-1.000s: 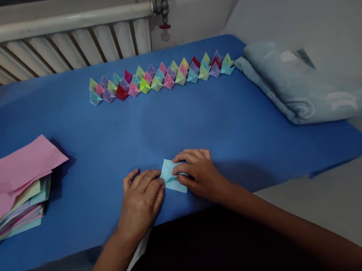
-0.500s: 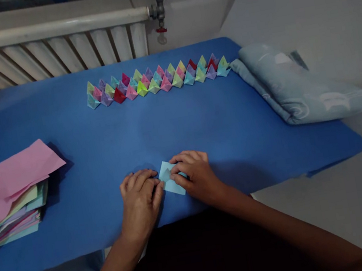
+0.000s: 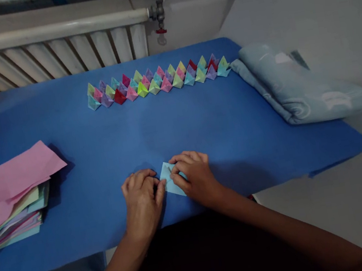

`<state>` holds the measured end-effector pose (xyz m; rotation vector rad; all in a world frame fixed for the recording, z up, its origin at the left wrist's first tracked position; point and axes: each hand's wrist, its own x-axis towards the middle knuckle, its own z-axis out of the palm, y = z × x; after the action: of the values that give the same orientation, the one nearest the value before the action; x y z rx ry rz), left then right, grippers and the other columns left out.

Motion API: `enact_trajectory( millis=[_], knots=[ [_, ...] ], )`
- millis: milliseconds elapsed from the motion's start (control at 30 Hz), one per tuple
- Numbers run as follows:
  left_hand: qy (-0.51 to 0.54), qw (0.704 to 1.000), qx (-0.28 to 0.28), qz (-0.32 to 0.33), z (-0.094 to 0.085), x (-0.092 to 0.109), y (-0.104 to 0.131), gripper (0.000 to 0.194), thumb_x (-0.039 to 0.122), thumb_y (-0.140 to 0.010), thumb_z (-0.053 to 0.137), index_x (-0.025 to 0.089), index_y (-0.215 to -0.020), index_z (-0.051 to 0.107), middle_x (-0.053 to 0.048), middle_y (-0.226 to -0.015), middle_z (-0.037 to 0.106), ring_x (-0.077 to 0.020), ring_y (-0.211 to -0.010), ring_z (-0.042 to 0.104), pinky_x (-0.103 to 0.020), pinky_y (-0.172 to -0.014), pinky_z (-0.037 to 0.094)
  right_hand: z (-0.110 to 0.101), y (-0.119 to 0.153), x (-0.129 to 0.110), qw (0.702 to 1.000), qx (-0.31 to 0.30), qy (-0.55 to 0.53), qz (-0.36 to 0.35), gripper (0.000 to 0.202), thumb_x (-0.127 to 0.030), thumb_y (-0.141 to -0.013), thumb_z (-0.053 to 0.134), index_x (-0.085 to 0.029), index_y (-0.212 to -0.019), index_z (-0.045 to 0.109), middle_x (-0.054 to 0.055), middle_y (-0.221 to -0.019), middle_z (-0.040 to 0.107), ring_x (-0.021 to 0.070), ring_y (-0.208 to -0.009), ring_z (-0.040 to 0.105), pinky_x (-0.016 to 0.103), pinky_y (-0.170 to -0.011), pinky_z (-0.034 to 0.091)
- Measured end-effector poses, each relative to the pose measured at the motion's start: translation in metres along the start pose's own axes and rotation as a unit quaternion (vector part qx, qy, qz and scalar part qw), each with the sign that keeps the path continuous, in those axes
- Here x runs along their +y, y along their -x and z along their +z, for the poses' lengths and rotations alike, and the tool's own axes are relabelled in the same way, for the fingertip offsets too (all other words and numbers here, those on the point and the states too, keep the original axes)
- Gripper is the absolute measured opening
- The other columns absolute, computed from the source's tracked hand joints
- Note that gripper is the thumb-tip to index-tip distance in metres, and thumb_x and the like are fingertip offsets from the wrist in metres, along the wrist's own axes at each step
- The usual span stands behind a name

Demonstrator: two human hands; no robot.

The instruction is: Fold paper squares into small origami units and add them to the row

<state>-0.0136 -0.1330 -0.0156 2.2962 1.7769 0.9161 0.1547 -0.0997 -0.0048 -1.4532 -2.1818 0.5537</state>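
Observation:
A small folded square of light blue paper (image 3: pixel 175 189) lies flat near the front edge of the table, turned so that one corner points left. Pressed together over its right part, the fingers of my right hand (image 3: pixel 192 175) hide that side; thumb and forefinger pinch at a fold. My left hand (image 3: pixel 142 195) rests on the cloth with its fingers curled, and its thumb tip meets the paper's left corner. Across the back, folded paper boats (image 3: pixel 142 89) in many colours stand in close rows.
A blue cloth (image 3: pixel 98 140) covers the table. To the left lies a stack of coloured paper (image 3: pixel 17 174), pink on top. A folded grey-blue blanket (image 3: pixel 305 87) sits at the right end. Behind the table are a white radiator (image 3: pixel 50 58) and a red-handled valve (image 3: pixel 161 31).
My left thumb and fingers have shifted slightly right at the paper's left corner. The right-hand fingers have moved a little on the paper, and the fold there looks narrower.

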Motion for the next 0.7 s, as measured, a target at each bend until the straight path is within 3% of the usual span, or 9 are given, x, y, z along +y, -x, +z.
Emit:
enact_trajectory(
  millis=[500, 700],
  knots=[
    [-0.013, 1.000, -0.012, -0.020, 0.0025, -0.0001, -0.0014, 0.015, 0.027, -0.089, 0.059, 0.019, -0.075, 0.060, -0.007, -0.099, 0.067, -0.0251, -0.096, 0.058, -0.044, -0.086, 0.039, 0.0035, -0.0001, -0.0020, 1.000, 0.007, 0.006, 0.006, 0.008, -0.022, -0.084, 0.059, -0.021, -0.077, 0.062, 0.005, -0.115, 0.069, 0.0287, -0.113, 0.050, 0.046, -0.095, 0.028],
    [-0.011, 0.998, -0.029, -0.050, 0.0024, 0.0003, -0.0011, 0.018, 0.029, -0.088, 0.058, 0.019, -0.075, 0.062, -0.008, -0.101, 0.067, -0.0246, -0.098, 0.058, -0.043, -0.089, 0.038, 0.0003, -0.0002, -0.0033, 1.000, -0.016, 0.006, 0.014, 0.008, -0.021, -0.085, 0.060, -0.024, -0.088, 0.067, 0.003, -0.117, 0.067, 0.0284, -0.114, 0.049, 0.047, -0.095, 0.028]
  ],
)
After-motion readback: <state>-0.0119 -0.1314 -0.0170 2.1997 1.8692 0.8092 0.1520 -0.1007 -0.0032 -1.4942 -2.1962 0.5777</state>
